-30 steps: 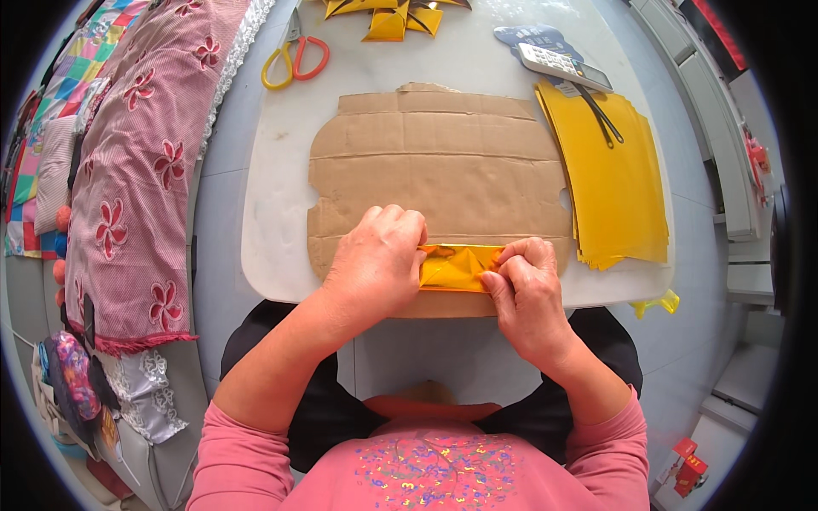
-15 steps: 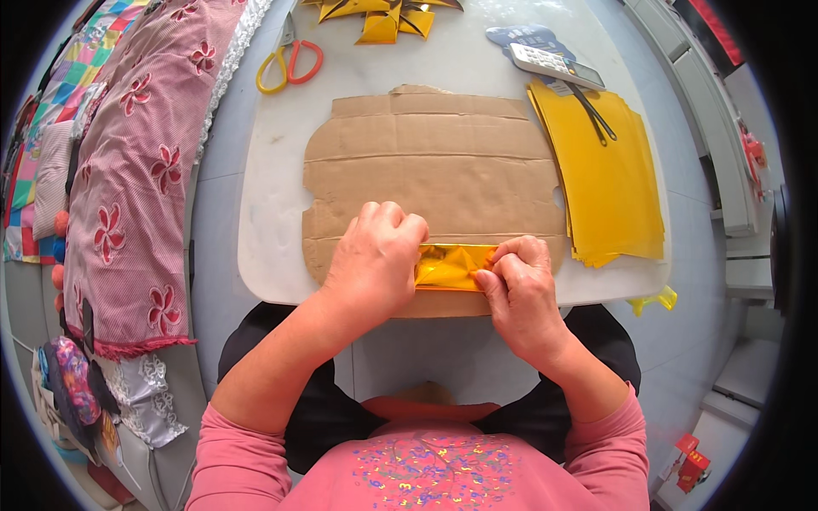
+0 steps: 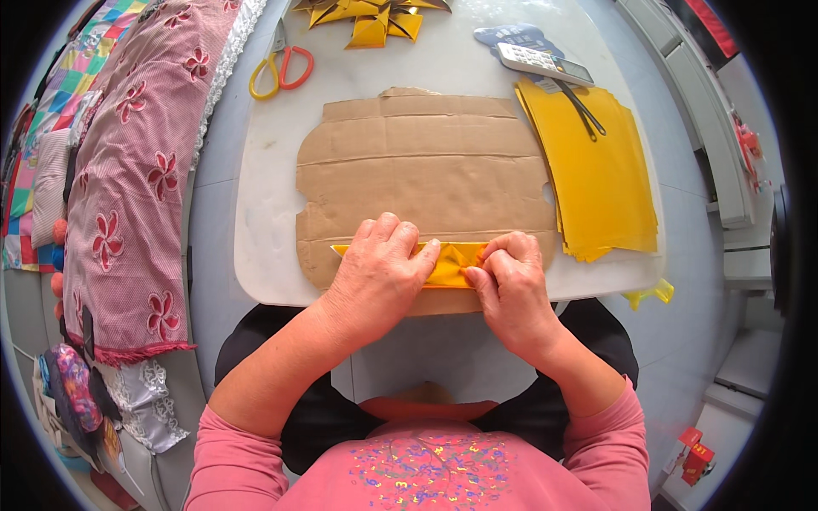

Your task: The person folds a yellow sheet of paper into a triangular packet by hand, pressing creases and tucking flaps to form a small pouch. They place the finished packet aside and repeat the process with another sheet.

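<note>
A narrow folded strip of shiny gold paper (image 3: 454, 269) lies near the front edge of a brown cardboard sheet (image 3: 426, 187). My left hand (image 3: 379, 268) rests over its left part with curled fingers and the thumb along the upper edge; a pointed paper tip shows beyond it. My right hand (image 3: 514, 285) pinches the strip's right end between thumb and fingers. What lies beneath the left palm is hidden. To the right is a stack of flat gold paper sheets (image 3: 601, 179), partly on the cardboard's edge side.
On the white table (image 3: 268, 213), scissors (image 3: 281, 68) with yellow and red handles lie at the far left. Folded gold paper pieces (image 3: 371, 21) sit at the back. A white remote control (image 3: 545, 64) and a dark-strapped blue fan-like item (image 3: 515, 38) are at the far right.
My left hand has flattened and lowered onto the strip, its thumb now along the upper edge. A pointed paper tip shows at its left. The right hand still pinches, shifted slightly left.
</note>
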Demonstrator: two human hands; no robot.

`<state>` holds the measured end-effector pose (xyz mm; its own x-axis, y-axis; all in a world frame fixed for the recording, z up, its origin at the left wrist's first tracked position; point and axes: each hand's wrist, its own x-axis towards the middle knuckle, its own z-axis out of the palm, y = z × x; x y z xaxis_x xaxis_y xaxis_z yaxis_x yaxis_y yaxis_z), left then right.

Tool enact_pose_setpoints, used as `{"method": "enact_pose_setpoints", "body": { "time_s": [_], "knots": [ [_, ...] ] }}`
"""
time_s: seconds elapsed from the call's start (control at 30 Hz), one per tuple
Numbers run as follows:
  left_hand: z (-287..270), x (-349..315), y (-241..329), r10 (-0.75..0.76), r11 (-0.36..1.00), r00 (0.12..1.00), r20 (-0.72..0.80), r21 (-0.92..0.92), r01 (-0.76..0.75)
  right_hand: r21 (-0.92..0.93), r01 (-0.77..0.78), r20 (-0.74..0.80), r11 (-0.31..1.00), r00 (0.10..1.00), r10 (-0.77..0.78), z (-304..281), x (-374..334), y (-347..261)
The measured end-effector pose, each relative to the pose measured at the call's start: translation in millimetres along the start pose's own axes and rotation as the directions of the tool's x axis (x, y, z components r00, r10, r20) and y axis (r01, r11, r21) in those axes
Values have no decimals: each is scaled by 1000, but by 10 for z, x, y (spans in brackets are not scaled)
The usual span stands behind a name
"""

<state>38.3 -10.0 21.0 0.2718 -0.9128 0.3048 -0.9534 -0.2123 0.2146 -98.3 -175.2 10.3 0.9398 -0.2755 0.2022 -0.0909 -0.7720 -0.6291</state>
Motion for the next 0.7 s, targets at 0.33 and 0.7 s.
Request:
{"method": "enact_pose_setpoints", "body": {
  "time_s": [0.33, 0.7],
  "knots": [
    [26, -76, 252, -55, 988, 981, 189, -131, 80, -22, 44, -15, 999, 999, -44, -2, -9, 22],
    [185, -178, 303, -87, 995, 940, 329, -24, 101, -91, 143, -113, 986, 982, -152, 32, -133, 102]
  ]
}}
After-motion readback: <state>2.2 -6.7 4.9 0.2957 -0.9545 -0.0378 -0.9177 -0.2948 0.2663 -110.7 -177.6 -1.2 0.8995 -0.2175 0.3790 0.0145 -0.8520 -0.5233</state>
